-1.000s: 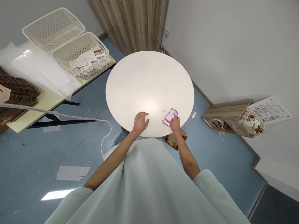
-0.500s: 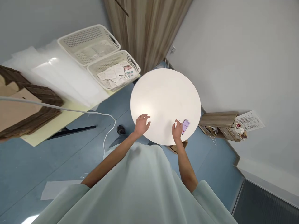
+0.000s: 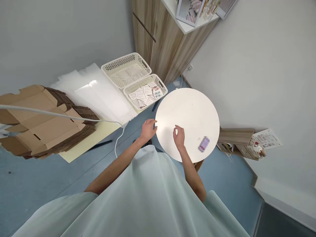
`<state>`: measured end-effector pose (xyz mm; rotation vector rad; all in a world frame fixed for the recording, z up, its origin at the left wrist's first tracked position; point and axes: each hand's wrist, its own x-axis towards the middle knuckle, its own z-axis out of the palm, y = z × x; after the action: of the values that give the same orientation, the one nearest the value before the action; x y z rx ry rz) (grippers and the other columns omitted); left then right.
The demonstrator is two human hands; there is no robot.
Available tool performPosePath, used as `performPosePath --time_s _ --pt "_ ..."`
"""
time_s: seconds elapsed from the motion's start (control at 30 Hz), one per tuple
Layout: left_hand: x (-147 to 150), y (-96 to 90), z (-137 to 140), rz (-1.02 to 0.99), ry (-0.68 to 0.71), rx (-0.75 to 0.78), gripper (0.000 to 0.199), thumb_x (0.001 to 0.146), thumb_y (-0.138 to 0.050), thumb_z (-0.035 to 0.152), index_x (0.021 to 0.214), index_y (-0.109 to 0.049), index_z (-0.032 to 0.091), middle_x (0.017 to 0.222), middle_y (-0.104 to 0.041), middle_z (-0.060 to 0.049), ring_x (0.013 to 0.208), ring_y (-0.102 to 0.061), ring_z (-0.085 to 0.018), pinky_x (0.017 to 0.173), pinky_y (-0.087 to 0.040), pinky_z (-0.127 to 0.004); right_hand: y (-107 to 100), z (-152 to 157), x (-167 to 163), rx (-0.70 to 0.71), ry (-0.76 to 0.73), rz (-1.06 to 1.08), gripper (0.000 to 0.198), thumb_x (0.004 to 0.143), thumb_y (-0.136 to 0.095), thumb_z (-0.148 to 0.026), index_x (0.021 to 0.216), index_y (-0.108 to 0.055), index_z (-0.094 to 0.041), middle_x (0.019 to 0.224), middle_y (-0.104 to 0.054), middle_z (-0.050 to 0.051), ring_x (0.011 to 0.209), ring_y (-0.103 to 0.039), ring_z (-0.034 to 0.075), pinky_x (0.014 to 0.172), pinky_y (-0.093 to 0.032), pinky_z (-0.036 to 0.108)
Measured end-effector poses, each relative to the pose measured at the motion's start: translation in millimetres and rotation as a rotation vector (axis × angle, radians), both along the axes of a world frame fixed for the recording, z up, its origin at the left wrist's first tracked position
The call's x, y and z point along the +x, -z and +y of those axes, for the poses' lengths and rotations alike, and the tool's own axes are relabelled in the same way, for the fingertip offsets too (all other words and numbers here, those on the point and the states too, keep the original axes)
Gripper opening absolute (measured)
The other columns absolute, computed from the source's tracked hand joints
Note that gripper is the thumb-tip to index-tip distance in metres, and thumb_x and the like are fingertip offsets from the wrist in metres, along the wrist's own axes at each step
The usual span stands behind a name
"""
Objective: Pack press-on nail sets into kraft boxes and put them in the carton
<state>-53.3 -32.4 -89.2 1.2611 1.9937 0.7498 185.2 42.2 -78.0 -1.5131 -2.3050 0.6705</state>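
Observation:
My left hand [image 3: 148, 130] hovers at the left edge of the round white table [image 3: 187, 108]. Its fingers are bent and apart from the thumb, and nothing shows in them. Over the front part of the tabletop is my right hand [image 3: 179, 136], its thumb and forefinger curved toward each other with a small gap and nothing visible between them. A purple phone [image 3: 203, 144], blurred by pixels, lies on the table to the right of that hand, apart from it.
On a pale yellow table at left stand two white plastic baskets [image 3: 127, 70], the nearer holding cards [image 3: 143, 93]. Beside them lie clear plastic sheets [image 3: 101, 95] and stacked flat cardboard boxes [image 3: 49, 118]. A white cable [image 3: 120, 131] hangs across. Wooden cabinet [image 3: 170, 42] behind; small shelf [image 3: 234, 135] at right.
The view has turned left, bringing more of the cardboard and the cabinet top into sight. My right hand has moved left, away from the phone. My left hand is now at the table's edge.

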Motion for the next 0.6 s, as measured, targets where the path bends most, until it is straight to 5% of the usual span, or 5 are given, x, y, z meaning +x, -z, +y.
performPosePath --time_s 0.33,0.6 --pt "-83.0 1.9 58.0 0.130 -0.147 0.113 0.037 0.099 -0.056 0.024 0.133 -0.069 0.017 0.140 -0.069 -0.018 0.134 -0.061 -0.038 0.118 -0.046 -0.054 19.9 39.1 -49.7 -0.057 -0.078 0.119 0.023 0.107 -0.046 -0.020 0.109 -0.069 -0.023 0.139 -0.074 0.013 0.124 -0.064 0.029 0.106 -0.055 0.047" --pt "-121.4 12.4 105.9 0.075 -0.137 0.048 0.045 0.099 -0.055 0.023 0.142 -0.066 0.015 0.142 -0.066 -0.018 0.130 -0.065 -0.037 0.113 -0.050 -0.050 6.9 35.6 -64.9 -0.077 -0.004 0.067 0.023 0.108 -0.046 -0.021 0.107 -0.069 -0.023 0.134 -0.076 0.013 0.124 -0.065 0.029 0.106 -0.056 0.046"
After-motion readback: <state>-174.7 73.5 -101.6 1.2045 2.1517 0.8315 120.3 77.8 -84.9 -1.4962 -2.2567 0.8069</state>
